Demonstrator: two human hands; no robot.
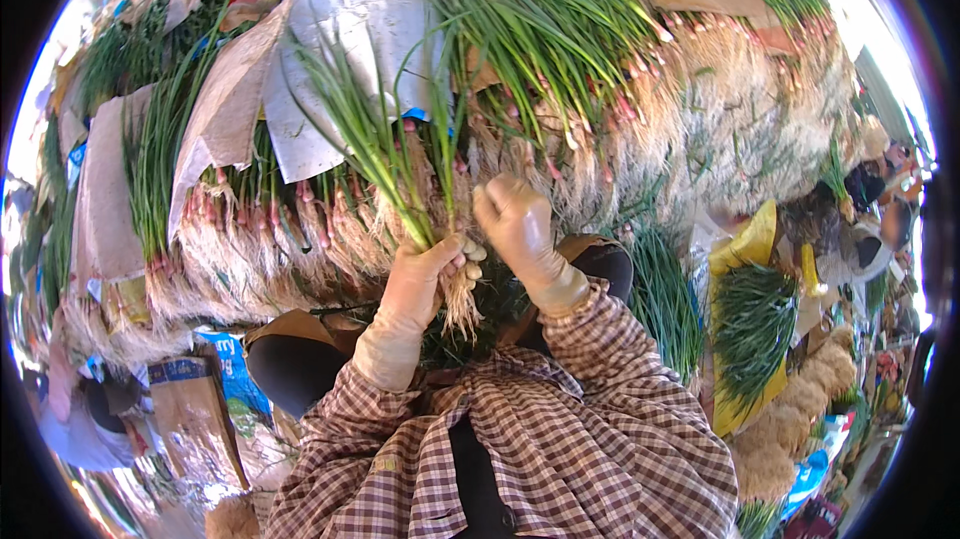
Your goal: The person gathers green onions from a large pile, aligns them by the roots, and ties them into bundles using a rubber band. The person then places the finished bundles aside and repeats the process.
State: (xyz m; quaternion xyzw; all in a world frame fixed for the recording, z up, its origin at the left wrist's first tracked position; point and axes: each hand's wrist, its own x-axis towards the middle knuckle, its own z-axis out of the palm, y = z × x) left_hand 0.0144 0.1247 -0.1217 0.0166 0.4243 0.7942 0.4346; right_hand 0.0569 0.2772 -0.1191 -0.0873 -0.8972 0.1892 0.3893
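Note:
My left hand point(429, 273), in a pale glove, grips a small bunch of green onions point(409, 213). Its leaves fan up and to the left, while pale stringy roots point(460, 303) hang below the fingers. Just right of the bunch is my right hand point(517, 220), gloved too, with fingers curled in. Nothing shows sticking out of it, though its palm side is hidden. Beyond both hands lies a long heap of green onions point(555, 36), pinkish bulbs and tangled roots point(315, 246) towards me. A silvery-white sheet point(352, 29) covers part of the leaves.
Brown sheets point(225, 104) drape the heap's left part. My bent knees point(289, 363) flank the space below my hands. To the right, green leaves point(664, 299) lie beside a yellow sack point(750, 239) bearing another green bundle point(754, 329). Other people point(862, 246) sit at the right and left edges.

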